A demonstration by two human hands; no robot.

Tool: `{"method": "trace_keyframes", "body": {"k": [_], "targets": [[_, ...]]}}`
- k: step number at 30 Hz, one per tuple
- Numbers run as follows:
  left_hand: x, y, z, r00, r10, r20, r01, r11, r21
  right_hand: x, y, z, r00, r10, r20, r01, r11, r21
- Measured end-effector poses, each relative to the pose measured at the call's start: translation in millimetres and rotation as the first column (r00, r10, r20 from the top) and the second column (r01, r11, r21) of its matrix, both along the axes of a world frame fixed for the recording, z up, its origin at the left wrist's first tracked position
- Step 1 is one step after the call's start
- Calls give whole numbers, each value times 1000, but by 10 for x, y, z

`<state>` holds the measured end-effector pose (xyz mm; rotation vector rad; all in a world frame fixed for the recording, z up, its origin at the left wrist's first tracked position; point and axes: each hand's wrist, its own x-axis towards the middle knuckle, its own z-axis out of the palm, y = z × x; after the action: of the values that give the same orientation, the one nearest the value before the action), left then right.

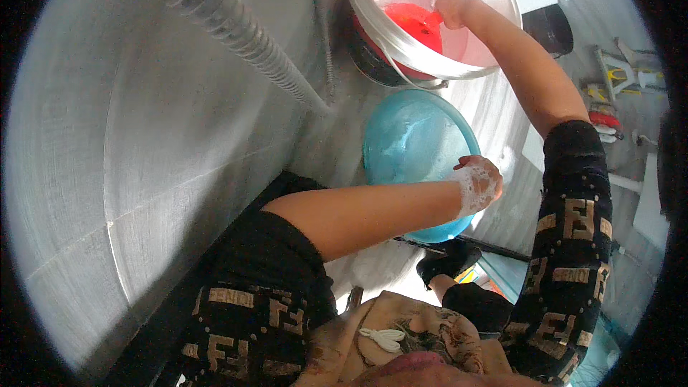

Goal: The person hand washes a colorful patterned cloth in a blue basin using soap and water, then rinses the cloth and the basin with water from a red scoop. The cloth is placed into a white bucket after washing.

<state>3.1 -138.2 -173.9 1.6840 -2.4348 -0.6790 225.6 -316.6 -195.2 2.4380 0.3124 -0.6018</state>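
Observation:
My right hand (453,4), with suds on it, grips the handle of a red plastic dipper (414,24). The dipper's bowl rests at the water inside a large white bucket (371,37). My left hand (480,181), covered in foam at the wrist and back, holds the right rim of a translucent blue plastic basin (411,134). The basin is tilted and stands below the bucket in the view. Its inside looks wet.
A ribbed grey hose (242,37) hangs at the upper left beside the wall panel (64,145). A dark container (549,29) stands right of the bucket. Yellow and red items lie at the far right. My black shoe (449,263) is below the basin.

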Motion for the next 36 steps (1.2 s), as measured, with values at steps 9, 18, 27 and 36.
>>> {"method": "trace_keyframes", "body": {"k": [9, 18, 27, 36], "targets": [[-63, 2, -413, 950, 280, -135, -307, 914, -265, -497, -606, 718, 912, -410, 25, 406, 910, 88], [57, -150, -233, 835, 244, -494, -488, 744, -456, -1693, -126, 1855, 580, -813, -44, 699, 470, 539], [492, -1046, -400, 48, 507, -861, -717, 617, 324, -3328, -567, 2723, 250, -959, 136, 658, 271, 702], [275, -1480, -889, -592, 480, -647, -422, 500, 756, -4117, -944, 2446, 277, -873, 402, 833, 427, 352]]}}
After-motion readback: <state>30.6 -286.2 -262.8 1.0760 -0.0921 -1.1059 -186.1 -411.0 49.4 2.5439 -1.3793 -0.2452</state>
